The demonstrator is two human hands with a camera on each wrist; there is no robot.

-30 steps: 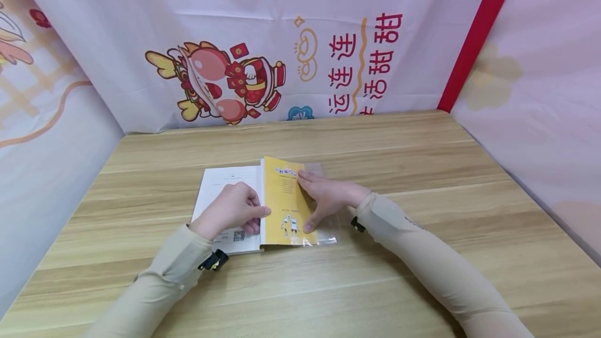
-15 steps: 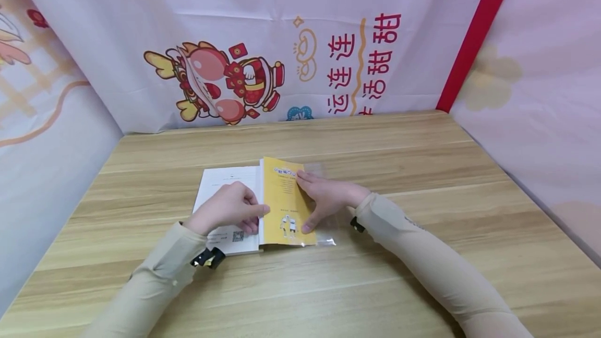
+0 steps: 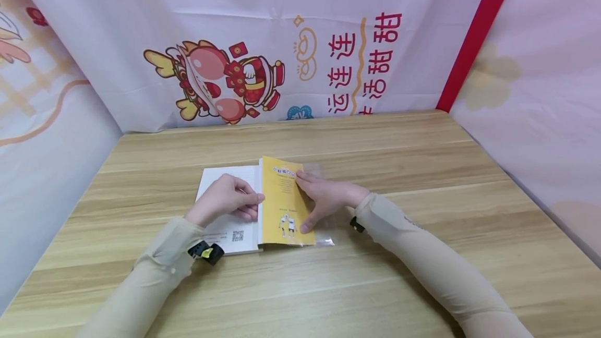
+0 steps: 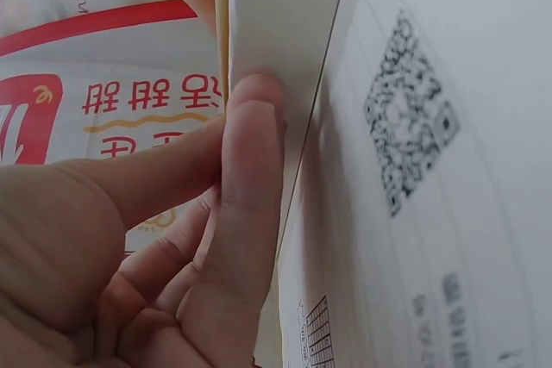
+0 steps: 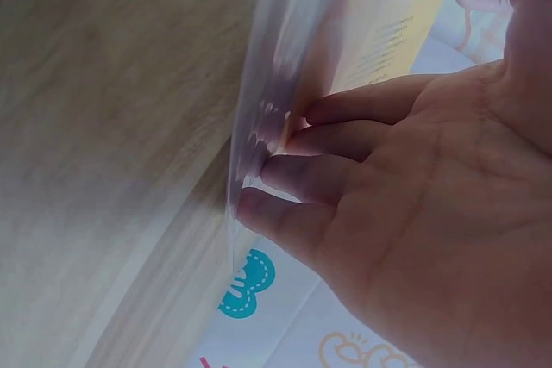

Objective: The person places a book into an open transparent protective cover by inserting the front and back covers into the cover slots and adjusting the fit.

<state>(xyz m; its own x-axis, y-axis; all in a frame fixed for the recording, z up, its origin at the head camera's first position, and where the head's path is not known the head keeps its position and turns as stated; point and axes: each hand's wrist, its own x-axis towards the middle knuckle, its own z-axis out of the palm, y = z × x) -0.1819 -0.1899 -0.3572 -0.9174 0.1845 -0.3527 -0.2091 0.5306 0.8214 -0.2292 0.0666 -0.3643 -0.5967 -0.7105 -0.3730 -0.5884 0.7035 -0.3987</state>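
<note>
An open book lies on the table in the head view, with a white page [image 3: 239, 236] on the left and a yellow cover [image 3: 277, 197] on the right. A clear plastic sleeve [image 3: 324, 236] sticks out past the cover's right side. My left hand [image 3: 223, 200] pinches the cover's left edge; in the left wrist view the thumb and index finger [image 4: 250, 161] lie on opposite sides of it. My right hand [image 3: 328, 194] rests across the cover and the sleeve, fingers spread. The right wrist view has those fingertips [image 5: 285, 170] against the clear plastic.
The wooden table [image 3: 375, 286] extends round the book on all sides. A printed cloth [image 3: 263, 4] hangs behind the table's far edge, and further cloths hang at the left and right.
My left hand has slid a little way up the cover's edge, away from me, and now uncovers more of the page's QR code. The right hand stays in place.
</note>
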